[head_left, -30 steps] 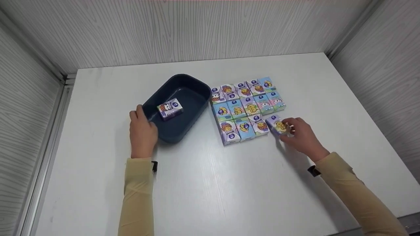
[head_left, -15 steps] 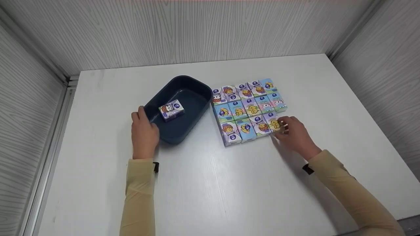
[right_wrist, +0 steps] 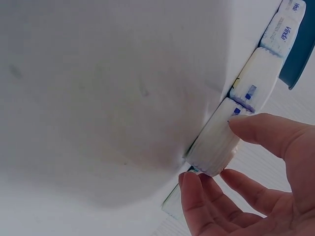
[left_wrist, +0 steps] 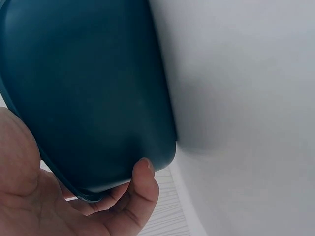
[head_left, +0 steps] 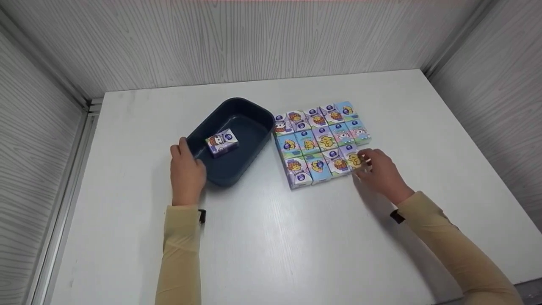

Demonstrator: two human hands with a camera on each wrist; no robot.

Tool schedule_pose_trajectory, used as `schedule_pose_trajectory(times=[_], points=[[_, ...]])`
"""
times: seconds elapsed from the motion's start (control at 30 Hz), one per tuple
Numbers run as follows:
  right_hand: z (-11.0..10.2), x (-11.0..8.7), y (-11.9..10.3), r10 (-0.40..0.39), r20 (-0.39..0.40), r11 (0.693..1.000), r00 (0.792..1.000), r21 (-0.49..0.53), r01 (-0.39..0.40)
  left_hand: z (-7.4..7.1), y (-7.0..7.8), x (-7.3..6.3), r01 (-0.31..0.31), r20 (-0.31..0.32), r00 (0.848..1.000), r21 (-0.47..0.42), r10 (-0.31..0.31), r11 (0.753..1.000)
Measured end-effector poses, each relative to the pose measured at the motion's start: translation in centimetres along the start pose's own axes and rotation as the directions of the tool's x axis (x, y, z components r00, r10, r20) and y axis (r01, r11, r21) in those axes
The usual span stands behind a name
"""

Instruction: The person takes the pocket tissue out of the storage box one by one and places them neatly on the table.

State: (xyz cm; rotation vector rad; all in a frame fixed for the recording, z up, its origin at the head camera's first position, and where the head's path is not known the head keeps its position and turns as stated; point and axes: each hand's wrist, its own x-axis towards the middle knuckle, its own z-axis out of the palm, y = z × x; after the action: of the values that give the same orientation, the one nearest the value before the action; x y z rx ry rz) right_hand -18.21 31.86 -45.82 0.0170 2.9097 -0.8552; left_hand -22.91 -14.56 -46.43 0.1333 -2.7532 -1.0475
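Observation:
My left hand [head_left: 188, 174] grips the near-left edge of a dark blue plastic basin [head_left: 250, 133]. In the left wrist view the fingers curl against the basin's outer wall [left_wrist: 93, 93]. One purple-and-white tissue pack [head_left: 222, 142] lies inside the basin. To the basin's right, several cartoon-printed tissue packs [head_left: 310, 144] lie side by side in three rows. My right hand [head_left: 383, 174] holds the purple tissue pack [head_left: 352, 157] at the right end of the front row, thumb and fingers at its edges. The right wrist view shows this pack's white end [right_wrist: 215, 137] touching its neighbour.
All of this stands on a white table [head_left: 262, 241]. A pale wood-grain panel [head_left: 254, 42] rises behind the table, with similar panels at both sides. The basin's right rim is close beside the packs' left column.
My right hand has moved left with the purple tissue pack, bringing it from slightly apart to flush against the front row. My left hand stays on the basin.

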Motion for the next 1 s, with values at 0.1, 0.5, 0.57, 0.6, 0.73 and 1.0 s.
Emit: schedule_pose_trajectory(times=[0.1, 0.5, 0.57, 0.6, 0.73, 1.0], points=[[-0.4, -0.1, -0.1, -0.007, 0.007, 1.0, 1.0, -0.026, 0.008, 0.0, 0.1, 0.0, 0.004, 0.001, 1.0, 0.0, -0.004, 1.0], [-1.3, 1.2, -3.4, -0.102, -0.121, 0.993, 0.987, -0.068, 0.094, 0.0, 0.0, 0.1, -0.003, -0.006, 1.0, 0.003, 0.003, 1.0], [-1.0, 1.7, -4.5, -0.132, -0.117, 0.99, 0.984, -0.067, 0.125, 0.1, 0.0, 0.0, -0.004, -0.006, 1.0, 0.002, 0.004, 1.0], [-0.8, 2.0, -5.2, -0.15, -0.113, 0.987, 0.982, -0.068, 0.143, 0.1, -0.1, 0.0, -0.005, -0.008, 1.0, 0.002, 0.005, 1.0], [0.5, 3.2, -7.9, -0.225, -0.085, 0.973, 0.971, -0.081, 0.218, 0.1, -0.1, 0.0, -0.007, -0.014, 1.0, 0.004, 0.007, 1.0], [3.4, 6.2, -14.5, -0.387, -0.025, 0.922, 0.922, 0.002, 0.387, -0.1, 0.2, -0.1, 0.002, -0.005, 1.0, 0.008, -0.002, 1.0]])
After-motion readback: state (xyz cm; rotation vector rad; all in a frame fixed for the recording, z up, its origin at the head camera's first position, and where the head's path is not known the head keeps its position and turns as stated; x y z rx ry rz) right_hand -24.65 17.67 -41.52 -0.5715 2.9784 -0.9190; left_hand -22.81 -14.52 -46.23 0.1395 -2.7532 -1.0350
